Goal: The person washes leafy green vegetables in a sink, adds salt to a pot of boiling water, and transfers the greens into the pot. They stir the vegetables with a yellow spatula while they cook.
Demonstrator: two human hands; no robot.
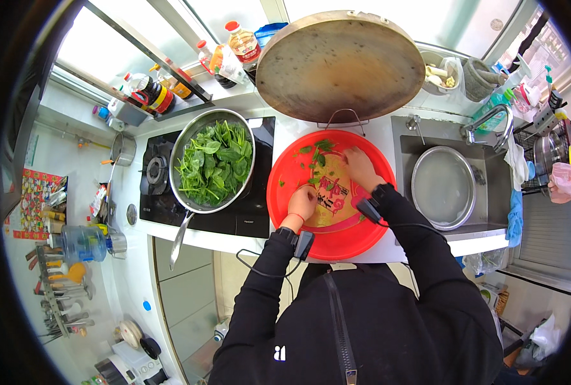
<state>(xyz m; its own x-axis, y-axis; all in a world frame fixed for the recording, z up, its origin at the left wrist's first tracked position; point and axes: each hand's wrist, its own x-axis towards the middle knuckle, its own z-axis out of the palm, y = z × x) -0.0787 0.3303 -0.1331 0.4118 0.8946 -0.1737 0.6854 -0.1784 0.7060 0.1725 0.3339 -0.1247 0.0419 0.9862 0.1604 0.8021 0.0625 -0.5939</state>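
Note:
A red plastic basin (285, 163) with a printed bottom stands on the white counter before me, with scattered green leaves (321, 160) lying in it. My left hand (303, 204) is over the basin's left part, its fingers curled; whether they pinch anything is hidden. Over the upper right part of the basin is my right hand (360, 168), fingers bent down beside the leaves; what lies under them cannot be seen. To the left, a long-handled frying pan (183, 204) heaped with leafy spinach (215, 161) sits on the gas hob.
Behind the basin a large round wooden board (340, 67) leans in a wire rack (343, 120). At right, a metal bowl of cloudy water (444, 187) is in the sink (492, 207) under the faucet (499, 115). Sauce bottles (150, 94) line the back left ledge.

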